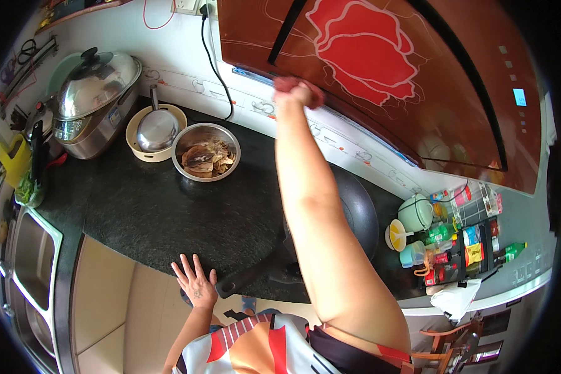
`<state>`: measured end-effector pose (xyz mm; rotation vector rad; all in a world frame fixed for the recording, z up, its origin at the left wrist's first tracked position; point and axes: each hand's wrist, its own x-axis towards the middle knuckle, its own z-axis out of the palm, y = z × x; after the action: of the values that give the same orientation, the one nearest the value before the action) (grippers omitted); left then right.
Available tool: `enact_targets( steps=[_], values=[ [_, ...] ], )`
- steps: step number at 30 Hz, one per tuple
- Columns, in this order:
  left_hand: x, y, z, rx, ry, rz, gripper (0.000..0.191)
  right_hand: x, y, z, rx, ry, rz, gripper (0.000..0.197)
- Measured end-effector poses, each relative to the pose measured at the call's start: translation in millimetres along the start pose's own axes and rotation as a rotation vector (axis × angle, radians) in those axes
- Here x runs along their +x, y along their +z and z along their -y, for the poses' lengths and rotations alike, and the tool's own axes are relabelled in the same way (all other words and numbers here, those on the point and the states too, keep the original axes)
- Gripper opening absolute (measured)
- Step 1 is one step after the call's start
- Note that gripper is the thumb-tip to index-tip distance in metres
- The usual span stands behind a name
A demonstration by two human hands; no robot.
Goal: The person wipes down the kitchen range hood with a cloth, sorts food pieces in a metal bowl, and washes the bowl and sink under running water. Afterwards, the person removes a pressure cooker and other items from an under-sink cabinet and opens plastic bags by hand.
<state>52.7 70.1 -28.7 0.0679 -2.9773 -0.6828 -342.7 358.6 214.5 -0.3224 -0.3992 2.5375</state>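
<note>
My right arm stretches up to the brown range hood (257,37), whose glass panel bears a red flower. Bunched in my right hand (295,95) is a dark red cloth (317,96), held against the hood's lower edge. My left hand (197,284) lies with fingers spread on the front edge of the black stone countertop (135,210). Just right of its thumb is the black handle (243,279) of a dark wok (362,215). My right forearm and upper arm hide part of the wok.
Toward the back are a steel bowl (201,133) of dried brown food, a small steel pan (159,131) in a cream basin (132,135), and a large electric cooker (98,135). A sink (56,243) lies left; bottles crowd a rack (485,250) right. A black power cord (215,65) hangs behind.
</note>
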Motion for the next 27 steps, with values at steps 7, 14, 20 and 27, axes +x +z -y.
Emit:
enact_targets(
  steps=[7,14,20,27],
  values=[
    [-1,8,11,0.029,0.043,-0.119,0.067,-110,53,-98,-0.111,0.462,0.52,0.027],
    [-5,8,2,0.088,0.093,-0.142,0.061,-197,-39,107,-0.432,0.567,0.632,0.044],
    [-2,16,17,0.288,0.435,-0.276,0.046,-172,-88,387,-0.726,-0.755,0.084,0.039],
    [-6,3,-7,0.318,-0.043,0.054,0.066,-199,20,553,-0.646,-1.647,0.064,0.015]
  ],
)
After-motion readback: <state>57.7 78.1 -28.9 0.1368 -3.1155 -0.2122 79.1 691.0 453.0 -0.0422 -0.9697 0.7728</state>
